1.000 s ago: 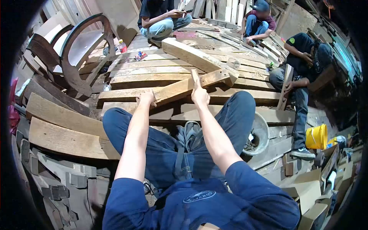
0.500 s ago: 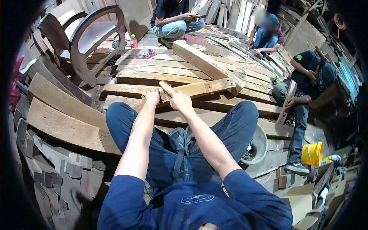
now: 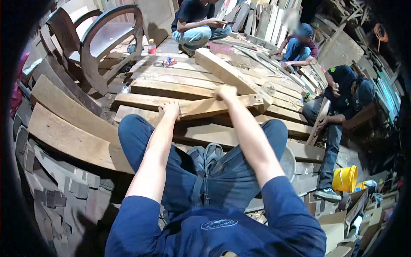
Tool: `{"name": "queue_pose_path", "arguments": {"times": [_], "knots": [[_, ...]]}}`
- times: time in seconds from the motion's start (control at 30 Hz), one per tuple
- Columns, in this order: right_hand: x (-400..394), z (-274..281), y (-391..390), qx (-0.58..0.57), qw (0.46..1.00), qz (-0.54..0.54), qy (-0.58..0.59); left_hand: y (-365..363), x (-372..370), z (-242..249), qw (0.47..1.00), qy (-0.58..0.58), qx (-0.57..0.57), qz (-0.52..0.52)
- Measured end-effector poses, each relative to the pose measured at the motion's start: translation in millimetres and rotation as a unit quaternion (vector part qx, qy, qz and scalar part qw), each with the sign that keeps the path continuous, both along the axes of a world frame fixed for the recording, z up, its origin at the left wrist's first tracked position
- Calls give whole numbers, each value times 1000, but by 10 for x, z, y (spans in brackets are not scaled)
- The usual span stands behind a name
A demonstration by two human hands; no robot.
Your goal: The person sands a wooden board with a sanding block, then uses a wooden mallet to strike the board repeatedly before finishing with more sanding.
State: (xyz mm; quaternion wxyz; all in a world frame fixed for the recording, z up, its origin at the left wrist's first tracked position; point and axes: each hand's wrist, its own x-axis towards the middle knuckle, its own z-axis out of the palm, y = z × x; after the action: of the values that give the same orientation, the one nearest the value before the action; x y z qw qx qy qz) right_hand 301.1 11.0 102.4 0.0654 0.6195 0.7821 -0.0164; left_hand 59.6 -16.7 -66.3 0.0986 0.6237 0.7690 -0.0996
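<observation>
A short wooden piece [image 3: 201, 108] with a hole near its right end lies slantwise before my knees. Its right end rests by a thick squared beam [image 3: 222, 68]. My left hand [image 3: 170, 110] is closed round the left end of the piece. Farther right along the same piece, my right hand [image 3: 226, 92] is closed in a fist on its upper face. A small wooden block, seen in that hand half a second ago, is now mostly hidden by the fingers.
Slatted planks [image 3: 171, 80] spread ahead. A wooden armchair [image 3: 96, 47] stands at the left, above curved boards [image 3: 68, 137]. A bottle [image 3: 152, 47] stands beyond. Three people sit or crouch around, one holding a board [image 3: 319, 122]. A yellow bucket [image 3: 344, 178] is at the right.
My right hand has slid right and away along the wooden piece with the small block. My left hand stays at the left end. My shoes have come into view between my legs.
</observation>
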Motion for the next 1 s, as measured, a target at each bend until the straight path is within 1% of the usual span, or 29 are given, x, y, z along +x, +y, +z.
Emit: {"name": "queue_pose_path", "arguments": {"times": [0.03,0.07,0.1,0.13,0.17,0.2,0.27,0.3,0.33,0.37,0.4,0.43,0.5,0.53,0.57,0.6,0.7,0.73,0.77,0.8,0.87,0.9,0.93,0.97,1.0], "knots": [[-145,-38,13,-63,997,7,33,54,-43,-168,1000,1,22,-4],[-304,-92,11,-79,995,56,-21,-19,-29,-49,999,10,31,-21],[-381,-159,51,-170,982,60,64,-82,27,60,999,-22,46,16],[-363,-321,115,-184,977,76,80,54,-77,-190,999,-27,36,4],[-346,-372,153,-196,972,93,95,64,-115,-203,999,-33,27,-7],[-274,-338,263,-237,963,90,93,46,-97,-235,1000,0,22,-5],[128,-252,408,-272,956,-1,111,-243,31,230,999,8,-31,-22],[461,-258,478,-245,952,-58,173,-282,81,376,998,11,-52,-31],[689,-224,553,-211,942,-114,234,-208,49,243,999,3,-21,-25],[685,-38,575,-215,971,-99,-30,-151,15,103,999,29,11,-43],[842,104,414,-121,988,-94,21,-113,-83,-137,995,33,33,-83],[965,135,339,-51,995,-81,18,-18,-168,-217,990,37,58,-122],[1171,143,302,-74,996,-42,30,39,-140,-125,997,34,17,-72],[1182,214,231,-95,990,-81,71,8,-91,-82,999,29,-7,-45],[1119,290,181,-116,980,-118,114,-211,149,436,998,20,-64,10],[1016,288,232,-164,973,-135,92,-199,149,404,998,22,-65,-3],[878,336,76,-104,980,-30,166,11,-27,160,996,37,-68,-34],[835,455,-127,-131,978,-6,165,17,-30,173,995,48,-70,-50],[793,553,-277,-155,974,16,165,37,-54,200,995,30,-75,-50],[771,445,-256,-147,970,116,152,40,-84,225,995,5,-84,-49],[689,70,-33,-145,960,182,159,26,-108,352,994,-24,-93,-49],[653,7,-25,-146,958,213,127,52,-135,360,993,-36,-100,-46],[664,-179,93,-156,938,258,170,88,-171,349,992,-49,-108,-44],[693,-343,210,-164,915,303,211,235,-293,119,992,-41,-99,-74],[733,-341,215,-172,915,285,228,391,-423,-129,990,-31,-89,-104]]}}
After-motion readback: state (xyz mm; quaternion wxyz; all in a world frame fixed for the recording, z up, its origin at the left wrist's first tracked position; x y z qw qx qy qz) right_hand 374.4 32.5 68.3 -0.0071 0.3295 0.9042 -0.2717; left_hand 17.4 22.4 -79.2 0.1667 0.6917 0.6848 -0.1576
